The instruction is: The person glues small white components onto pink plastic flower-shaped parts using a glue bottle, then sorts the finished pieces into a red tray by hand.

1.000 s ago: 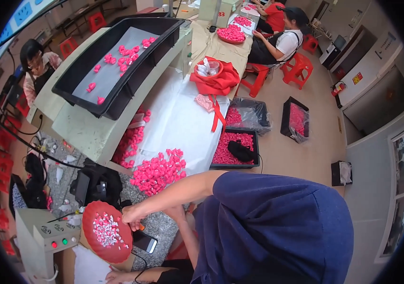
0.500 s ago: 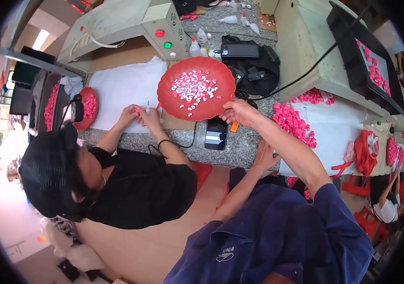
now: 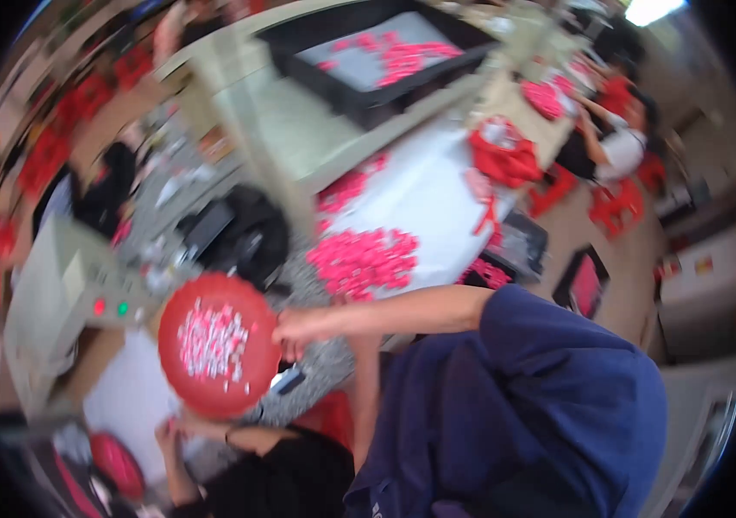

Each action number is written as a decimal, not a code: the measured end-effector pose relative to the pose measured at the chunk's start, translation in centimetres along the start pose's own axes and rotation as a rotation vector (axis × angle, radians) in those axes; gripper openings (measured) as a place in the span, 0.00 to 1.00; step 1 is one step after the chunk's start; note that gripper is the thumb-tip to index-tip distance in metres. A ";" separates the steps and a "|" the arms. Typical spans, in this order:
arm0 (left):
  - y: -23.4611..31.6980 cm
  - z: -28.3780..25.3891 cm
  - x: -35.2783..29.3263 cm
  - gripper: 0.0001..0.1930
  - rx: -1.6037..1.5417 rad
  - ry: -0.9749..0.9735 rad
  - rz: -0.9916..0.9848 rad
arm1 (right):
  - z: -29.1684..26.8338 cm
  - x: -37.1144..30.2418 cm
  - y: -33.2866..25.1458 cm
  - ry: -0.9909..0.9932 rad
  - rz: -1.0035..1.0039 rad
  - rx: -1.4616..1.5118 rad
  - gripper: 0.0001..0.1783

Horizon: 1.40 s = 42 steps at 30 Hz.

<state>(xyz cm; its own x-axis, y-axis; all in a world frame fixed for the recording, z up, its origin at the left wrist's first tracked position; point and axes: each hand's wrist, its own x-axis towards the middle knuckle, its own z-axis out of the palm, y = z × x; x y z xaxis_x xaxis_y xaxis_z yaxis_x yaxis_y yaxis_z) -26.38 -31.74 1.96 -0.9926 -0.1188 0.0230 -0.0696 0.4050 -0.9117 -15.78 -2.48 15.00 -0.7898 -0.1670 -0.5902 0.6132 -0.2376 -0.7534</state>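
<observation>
My right hand (image 3: 297,331) is closed on the rim of a round red plastic plate (image 3: 251,302) with a scalloped edge. Many small silver and pink pieces (image 3: 213,344) lie spread over the plate's middle. The plate is over the grey stone table, close to a co-worker's hands (image 3: 176,429). My left forearm (image 3: 365,380) reaches up to the table's edge, beneath my right forearm, which hides most of the left hand; its fingers do not show. Near my right forearm, a heap of bright pink pieces (image 3: 366,263) lies on a white cloth (image 3: 441,203). The picture is smeared by motion.
A cream machine housing with red and green buttons (image 3: 83,289) stands at the left. Behind the plate lies a black bag (image 3: 251,237). A black tray (image 3: 333,86) of pink pieces rests on another housing. A red bag (image 3: 503,155) sits on the cloth's far side.
The view has swung to the right and tilted, so the table and co-worker appear farther left and lower. My right hand keeps its hold on the plate. My left hand has become mostly hidden.
</observation>
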 end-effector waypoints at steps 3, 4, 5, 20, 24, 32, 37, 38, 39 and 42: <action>3.4 -7.7 -5.2 0.17 -0.332 0.238 0.081 | 1.7 -3.3 2.1 -0.109 -0.005 0.121 0.12; 4.7 -10.1 -6.8 0.18 -0.484 0.325 0.131 | 1.0 -5.0 3.7 0.085 -0.089 0.133 0.11; 5.7 -12.1 -8.4 0.19 -0.630 0.400 0.185 | -0.7 -7.1 3.6 0.021 -0.032 0.113 0.11; 10.1 -19.3 -21.6 0.42 -1.783 0.567 0.822 | -18.9 -37.1 11.9 0.757 -0.289 0.631 0.11; 10.1 -19.5 -21.8 0.39 -1.744 0.570 0.737 | -25.6 -41.9 13.4 0.988 -0.409 0.697 0.10; 11.1 -18.7 -21.7 0.38 -1.717 0.613 0.662 | -33.6 -47.5 13.0 1.260 -0.536 0.758 0.09; 10.8 -18.9 -22.2 0.38 -1.717 0.571 0.639 | -34.9 -47.4 12.9 1.268 -0.596 0.790 0.09; 10.8 -19.1 -22.2 0.37 -1.718 0.556 0.643 | -35.2 -47.2 12.9 1.257 -0.583 0.801 0.09; 10.7 -19.2 -22.1 0.37 -1.718 0.559 0.639 | -35.4 -47.1 12.9 1.247 -0.570 0.813 0.09; 10.6 -19.2 -22.1 0.37 -1.707 0.572 0.657 | -35.4 -46.4 12.9 1.208 -0.575 0.773 0.08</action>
<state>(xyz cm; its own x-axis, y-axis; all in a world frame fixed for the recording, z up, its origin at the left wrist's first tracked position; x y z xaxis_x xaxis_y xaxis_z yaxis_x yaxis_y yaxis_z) -7.07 -7.38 -0.36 -0.7840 0.5256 0.3304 0.6195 0.6273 0.4720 29.35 36.09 22.39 -0.1937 0.8742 -0.4453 -0.2174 -0.4808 -0.8494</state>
